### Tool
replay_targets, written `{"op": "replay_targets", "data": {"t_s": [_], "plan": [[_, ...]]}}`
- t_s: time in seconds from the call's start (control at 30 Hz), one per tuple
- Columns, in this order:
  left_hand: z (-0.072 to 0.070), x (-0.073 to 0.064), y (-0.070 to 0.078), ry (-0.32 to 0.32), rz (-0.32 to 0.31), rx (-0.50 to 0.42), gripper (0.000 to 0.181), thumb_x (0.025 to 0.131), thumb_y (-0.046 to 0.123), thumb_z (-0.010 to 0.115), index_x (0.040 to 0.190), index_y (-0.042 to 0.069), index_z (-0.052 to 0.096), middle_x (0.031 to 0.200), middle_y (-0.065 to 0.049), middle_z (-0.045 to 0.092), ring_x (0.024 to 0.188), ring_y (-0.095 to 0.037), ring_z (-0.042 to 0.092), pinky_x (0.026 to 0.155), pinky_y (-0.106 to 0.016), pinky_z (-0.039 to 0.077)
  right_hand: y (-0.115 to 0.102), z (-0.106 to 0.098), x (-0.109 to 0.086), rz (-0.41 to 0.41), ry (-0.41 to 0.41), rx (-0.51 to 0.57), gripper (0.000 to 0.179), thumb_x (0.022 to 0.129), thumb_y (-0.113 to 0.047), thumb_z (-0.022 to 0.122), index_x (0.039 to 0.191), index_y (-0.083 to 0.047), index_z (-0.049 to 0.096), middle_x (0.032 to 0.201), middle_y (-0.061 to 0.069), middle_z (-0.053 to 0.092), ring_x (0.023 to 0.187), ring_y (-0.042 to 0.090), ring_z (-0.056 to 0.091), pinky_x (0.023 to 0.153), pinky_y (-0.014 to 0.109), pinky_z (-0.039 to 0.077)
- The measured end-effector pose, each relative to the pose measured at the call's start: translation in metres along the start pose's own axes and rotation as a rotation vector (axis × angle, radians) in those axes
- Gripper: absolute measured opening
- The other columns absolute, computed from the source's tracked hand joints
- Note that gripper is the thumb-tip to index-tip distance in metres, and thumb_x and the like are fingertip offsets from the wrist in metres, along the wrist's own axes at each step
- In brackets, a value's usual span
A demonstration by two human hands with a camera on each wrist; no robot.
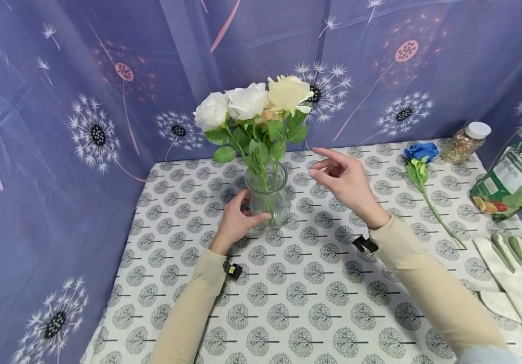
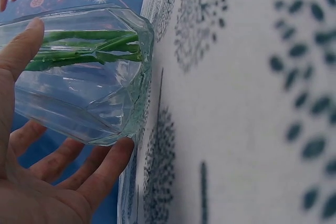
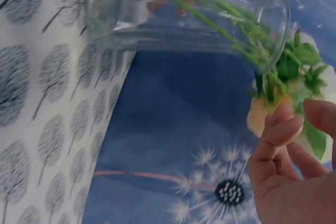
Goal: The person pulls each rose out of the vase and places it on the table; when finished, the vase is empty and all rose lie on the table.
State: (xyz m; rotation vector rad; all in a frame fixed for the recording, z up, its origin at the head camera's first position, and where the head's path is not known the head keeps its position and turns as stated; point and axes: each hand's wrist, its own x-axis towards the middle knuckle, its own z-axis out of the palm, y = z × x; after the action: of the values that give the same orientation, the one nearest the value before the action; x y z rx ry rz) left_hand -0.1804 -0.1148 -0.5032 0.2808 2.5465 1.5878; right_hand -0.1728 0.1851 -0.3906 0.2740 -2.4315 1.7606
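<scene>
My left hand (image 1: 237, 221), fingers spread, cradles the glass vase (image 1: 281, 206); right of it, my right hand (image 1: 351, 186) curves, empty. Top-heavy roses (image 1: 248, 101) could tip the vase.

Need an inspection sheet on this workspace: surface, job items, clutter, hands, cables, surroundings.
Surface: white tablecloth with dark tree print.
Job items: clear glass vase upright, holding two white roses, a pale yellow rose and a partly hidden peach bloom.
Clutter: to the right, a blue rose lying flat, white-lidded jar, green-and-white printed bag, white-and-green glove near the frame edge.
Left hand: holds the vase, thumb across its front.
Right hand: empty, raised beside the vase, apart from it.
Cables: nothing seen.
Surroundings: blue-violet dandelion-print fabric behind and at both sides.
</scene>
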Motion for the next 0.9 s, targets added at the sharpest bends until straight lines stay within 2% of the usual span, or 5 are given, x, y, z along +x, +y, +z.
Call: {"op": "replay_targets", "data": {"t_s": [0.13, 0.27, 0.53, 0.77, 0.9], "plan": [[-0.001, 0.000, 0.001, -0.002, -0.002, -0.006, 0.090, 0.082, 0.037, 0.098, 0.157, 0.018, 0.053, 0.152, -0.013, 0.060, 0.134, -0.038, 0.068, 0.107, -0.042, 0.068, -0.006, 0.013, 0.009, -0.012, -0.020, 0.019, 0.057, 0.097, -0.007, 0.080, 0.152, -0.010, 0.063, 0.119, 0.020, 0.081, 0.075, 0.005, 0.073, 0.062, 0.018, 0.061], [0.000, 0.001, 0.001, -0.001, 0.007, -0.012, 0.088, 0.082, 0.035, 0.098, 0.156, 0.017, 0.053, 0.151, -0.013, 0.061, 0.134, -0.038, 0.068, 0.106, -0.041, 0.068, -0.012, 0.026, 0.018, -0.007, -0.038, 0.041, 0.060, 0.098, -0.008, 0.080, 0.154, -0.007, 0.060, 0.126, 0.027, 0.078, 0.076, 0.004, 0.072, 0.063, 0.017, 0.062], [0.002, 0.001, -0.001, 0.008, 0.034, 0.000, 0.085, 0.082, 0.033, 0.098, 0.154, 0.017, 0.055, 0.146, -0.013, 0.064, 0.132, -0.035, 0.068, 0.105, -0.038, 0.069, -0.013, 0.043, 0.033, 0.024, -0.011, 0.036, 0.041, 0.098, -0.016, 0.081, 0.136, -0.006, 0.072, 0.120, 0.019, 0.082, 0.070, 0.013, 0.070, 0.053, 0.019, 0.052], [0.002, 0.002, -0.002, 0.014, 0.050, -0.003, 0.083, 0.082, 0.032, 0.098, 0.153, 0.017, 0.056, 0.144, -0.013, 0.064, 0.131, -0.035, 0.068, 0.104, -0.038, 0.069, -0.015, 0.051, 0.041, 0.032, 0.007, 0.019, 0.029, 0.097, -0.019, 0.083, 0.120, -0.002, 0.077, 0.091, 0.014, 0.079, 0.067, 0.015, 0.066, 0.056, 0.021, 0.054], [0.002, 0.002, -0.002, 0.010, 0.048, -0.001, 0.082, 0.082, 0.033, 0.098, 0.151, 0.017, 0.057, 0.143, -0.013, 0.065, 0.131, -0.035, 0.069, 0.104, -0.039, 0.069, -0.016, 0.054, 0.045, 0.042, 0.051, 0.025, 0.032, 0.096, -0.018, 0.085, 0.122, -0.002, 0.077, 0.101, 0.003, 0.069, 0.068, 0.008, 0.062, 0.057, 0.019, 0.052]]}}
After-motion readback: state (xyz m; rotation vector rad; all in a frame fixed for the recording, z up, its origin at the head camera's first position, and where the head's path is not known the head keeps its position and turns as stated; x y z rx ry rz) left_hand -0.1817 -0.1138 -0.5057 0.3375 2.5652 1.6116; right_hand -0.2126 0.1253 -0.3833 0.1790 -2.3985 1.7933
